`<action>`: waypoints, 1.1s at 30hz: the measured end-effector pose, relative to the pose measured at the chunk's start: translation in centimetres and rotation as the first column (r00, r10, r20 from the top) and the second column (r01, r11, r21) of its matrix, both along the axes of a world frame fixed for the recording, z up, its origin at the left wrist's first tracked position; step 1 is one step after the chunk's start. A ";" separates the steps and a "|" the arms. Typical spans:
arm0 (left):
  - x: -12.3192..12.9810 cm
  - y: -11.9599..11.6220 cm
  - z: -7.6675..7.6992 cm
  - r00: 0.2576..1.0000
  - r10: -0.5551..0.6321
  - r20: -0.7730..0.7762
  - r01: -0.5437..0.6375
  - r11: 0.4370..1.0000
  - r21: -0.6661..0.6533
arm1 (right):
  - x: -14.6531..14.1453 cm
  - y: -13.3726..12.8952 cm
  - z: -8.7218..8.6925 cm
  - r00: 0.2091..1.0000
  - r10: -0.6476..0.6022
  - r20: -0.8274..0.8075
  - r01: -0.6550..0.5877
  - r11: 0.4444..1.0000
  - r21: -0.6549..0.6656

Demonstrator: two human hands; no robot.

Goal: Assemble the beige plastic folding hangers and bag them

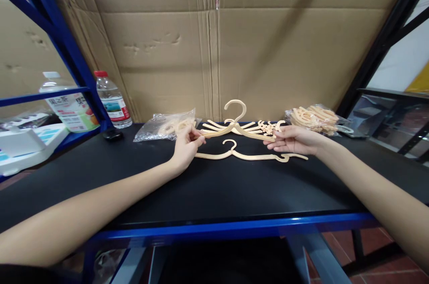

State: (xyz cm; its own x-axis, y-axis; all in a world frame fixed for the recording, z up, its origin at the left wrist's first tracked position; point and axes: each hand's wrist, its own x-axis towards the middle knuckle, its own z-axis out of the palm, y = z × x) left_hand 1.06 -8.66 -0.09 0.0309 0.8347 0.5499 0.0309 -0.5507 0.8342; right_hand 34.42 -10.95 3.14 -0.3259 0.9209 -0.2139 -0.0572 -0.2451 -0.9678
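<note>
The flat black surface (214, 190) carries a crinkled clear plastic bag (161, 125) beyond the left hand (187, 144), a beige-filled clear bag (314, 118) beyond the right hand (292, 139), and a slim beige hanger (254, 157) nearer than both.

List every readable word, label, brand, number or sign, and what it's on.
"果之茶": label of the white-capped bottle, partly behind the blue bar.
"果": same label, farther right; the rest of that repeat isn't clear.
Smaller print on that label: too blurred to read.
Red-capped bottle: label print too small and blurred to read.
Held hanger, hanger on the table: no text visible.
</note>
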 end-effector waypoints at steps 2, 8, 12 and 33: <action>0.0 0.0 0.0 1.000 0.003 0.002 -0.003 1.000 0.001 | 0.1 0.1 0.0 1.000 0.014 0.007 -0.014 1.000 -0.002; 0.0 0.0 0.0 1.000 -0.011 0.008 0.011 1.000 0.015 | -0.3 0.0 -0.3 0.999 -0.035 0.015 0.034 0.999 0.034; 0.0 0.0 0.0 1.000 -0.012 0.010 0.012 1.000 0.019 | -0.9 -0.1 -0.7 0.995 -0.097 0.008 0.096 0.987 0.126; -0.1 -0.4 1.3 0.999 0.036 -0.008 -0.037 0.995 -0.092 | -2.7 -0.6 -1.0 0.980 -0.168 -0.106 0.195 0.916 0.352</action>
State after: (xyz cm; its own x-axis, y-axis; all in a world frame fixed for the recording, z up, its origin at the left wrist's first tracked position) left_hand 0.99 -9.05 1.17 0.0029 0.8824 0.4705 0.0551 -0.4699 0.8810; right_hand 31.70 -11.58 2.15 -0.1478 0.9761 0.1594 -0.1407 0.1387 -0.9803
